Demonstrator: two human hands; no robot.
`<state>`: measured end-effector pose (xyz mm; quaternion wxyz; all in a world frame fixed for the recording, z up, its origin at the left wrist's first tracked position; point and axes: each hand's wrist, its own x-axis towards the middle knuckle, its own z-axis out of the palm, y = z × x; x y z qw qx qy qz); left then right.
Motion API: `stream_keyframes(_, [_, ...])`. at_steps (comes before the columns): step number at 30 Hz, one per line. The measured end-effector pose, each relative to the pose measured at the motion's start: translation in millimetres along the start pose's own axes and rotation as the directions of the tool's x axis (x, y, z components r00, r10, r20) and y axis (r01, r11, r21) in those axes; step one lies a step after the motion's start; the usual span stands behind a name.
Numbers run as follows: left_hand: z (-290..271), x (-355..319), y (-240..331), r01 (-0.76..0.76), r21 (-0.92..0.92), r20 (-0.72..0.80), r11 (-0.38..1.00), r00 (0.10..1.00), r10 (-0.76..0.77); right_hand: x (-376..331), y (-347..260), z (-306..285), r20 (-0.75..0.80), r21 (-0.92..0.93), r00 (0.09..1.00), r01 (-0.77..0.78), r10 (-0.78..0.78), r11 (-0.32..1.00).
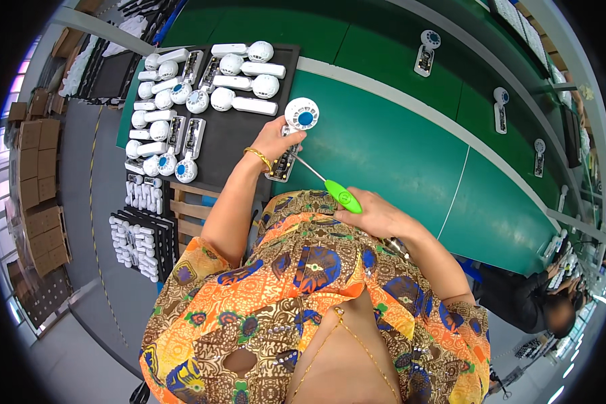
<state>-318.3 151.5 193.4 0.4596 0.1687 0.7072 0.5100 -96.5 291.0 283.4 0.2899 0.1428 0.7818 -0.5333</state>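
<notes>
The left hand [276, 138] grips an open fan [291, 138] and holds it upright, base on the green surface [384, 148]. The fan's round white head with its blue centre stands just above the fingers; the bare board inside the handle faces the person. The right hand [374, 215] is clenched around the green handle of a screwdriver [326, 183], whose thin shaft points up-left, its tip at the board.

Risks, as judged:
- The shaft meets the board at a slant. A slip could skid the tip across the components or toward the left fingers.
- The fan is steadied by one hand only; side pressure could tip it.
- Whether a screw sits on the tip cannot be told; a loose one could drop onto the surface.

Count:
- Fan in hand: one.
- Screwdriver: one.
- Black tray [242, 145] beyond the left hand: roughly a dozen and a half fans, some closed, some open; the exact number is unclear.
- Fans spaced along the belt beyond the right hand: at least four.
</notes>
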Motion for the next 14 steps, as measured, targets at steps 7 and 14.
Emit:
stream_keyframes(7, [0, 9, 4, 0.005, 0.0, 0.024, 1.0, 1.0, -0.005, 4, 2, 1, -0.019, 0.015, 0.997, 0.082, -0.081, 0.997])
stream_keyframes(14, [3, 50, -11, 0.03, 0.047, 0.042, 0.998, 0.999, -0.032, -4, 28, -11, 0.103, 0.41, 0.994, -0.085, 0.047, 0.908])
